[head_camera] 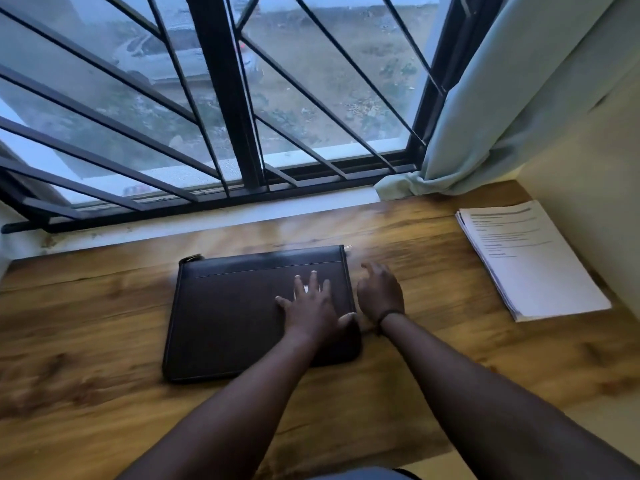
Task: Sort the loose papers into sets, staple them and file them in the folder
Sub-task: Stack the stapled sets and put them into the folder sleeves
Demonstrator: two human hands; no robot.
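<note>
A dark brown zipped folder lies closed on the wooden desk, in the middle. My left hand rests flat on the folder's right half, fingers spread and straight. My right hand is just off the folder's right edge, near the zip side, fingers loosely curled; I cannot see anything held in it. A stack of printed white papers lies at the desk's far right, apart from both hands.
A barred window runs along the back of the desk, with a white sill under it. A pale curtain hangs at the back right corner. A cream wall bounds the right side beside the papers.
</note>
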